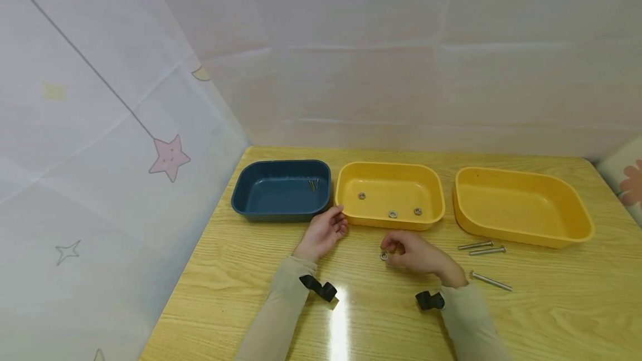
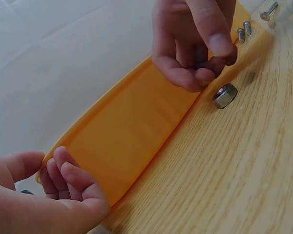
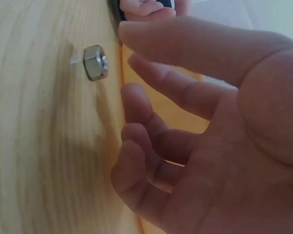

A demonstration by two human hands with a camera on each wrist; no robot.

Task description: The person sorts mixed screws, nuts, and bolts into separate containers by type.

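Observation:
A steel hex nut [image 1: 384, 255] lies on the wooden table in front of the middle yellow tray [image 1: 396, 223]. My right hand [image 1: 413, 252] is just over the nut; in the right wrist view its thumb and fingers are apart, with nothing between them, and the nut [image 3: 95, 63] sits beyond the fingertips. With thumb and fingers, my left hand [image 1: 323, 233] pinches the rim of that tray at its near left corner, also seen in the left wrist view. Inside the tray are three nuts, one of them a nut [image 1: 362, 196] at the left.
A dark blue tray [image 1: 281, 218] holding a few thin brass-coloured pieces [image 1: 313, 185] stands at the left. At the right is another yellow tray [image 1: 526, 235]. Three long bolts, one of them a bolt [image 1: 491, 281], lie in front of it. A patterned cloth [image 1: 100, 210] borders the table.

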